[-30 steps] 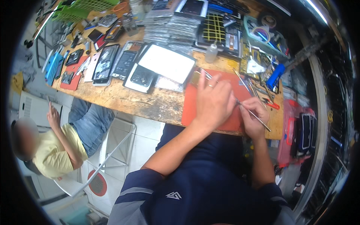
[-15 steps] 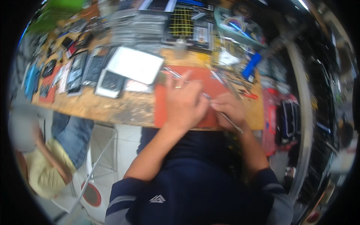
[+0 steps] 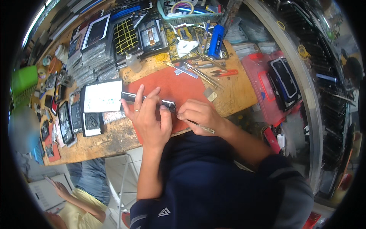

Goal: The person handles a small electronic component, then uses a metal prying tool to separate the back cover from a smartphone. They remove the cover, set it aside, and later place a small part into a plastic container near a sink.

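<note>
My left hand is closed around a dark phone, which stands tilted on its side with a narrow, shiny edge facing up. Index and middle fingers reach over it, and the thumb presses near its right end. My right hand pinches a thin, brass-coloured metal tool; its rear end sticks out below the fingers, while the tip is hidden by them. Those fingers are just right of the phone's end, and I cannot tell whether the tip touches it. Both hands are over an orange-red mat.
Slim metal tools and red-handled pliers lie beyond the mat. A white pad and phones are left. Behind stand a bottle, a blue cylinder and a basket. A seated person is at lower left.
The head view has turned, swinging the bench round and sharpening the picture. The phone's edge now shows between my left fingers. Both hands still hold on, the right keeping its tool.
</note>
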